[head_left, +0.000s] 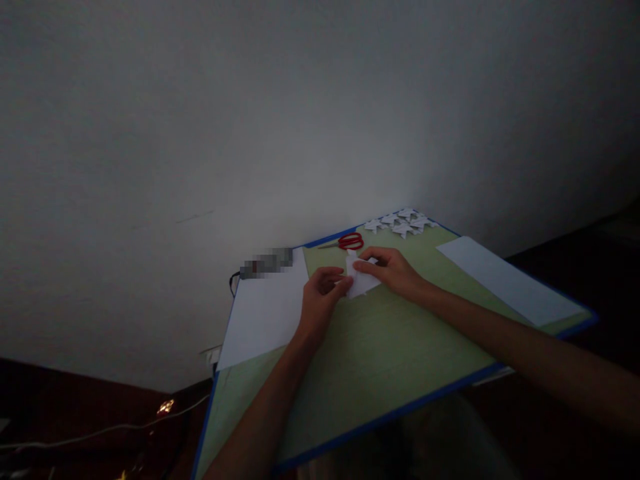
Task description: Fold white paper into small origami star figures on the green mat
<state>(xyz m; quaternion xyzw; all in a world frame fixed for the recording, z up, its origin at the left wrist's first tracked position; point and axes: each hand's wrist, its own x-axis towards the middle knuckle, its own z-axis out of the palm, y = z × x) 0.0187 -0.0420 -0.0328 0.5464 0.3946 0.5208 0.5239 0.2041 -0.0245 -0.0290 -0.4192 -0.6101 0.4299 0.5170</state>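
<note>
Both hands meet over the middle of a green table (390, 353) with blue edging. Between them is a small folded white paper piece (356, 283) with pointed ends. My left hand (323, 293) pinches its left side between thumb and fingers. From the right, my right hand (387, 268) grips its upper right part, thumb on top. Just beyond the paper lies a pair of scissors (351, 241) with red handles, blades pointing left. Several folded white paper stars (404, 223) rest at the far corner of the table.
White paper sheets (265, 313) lie on the left side, and a white paper strip (505, 280) runs along the right edge. A blurred-out object (267, 263) sits at the far left edge. Behind the table stands a plain wall (300, 120). A white cable (110, 429) hangs at lower left.
</note>
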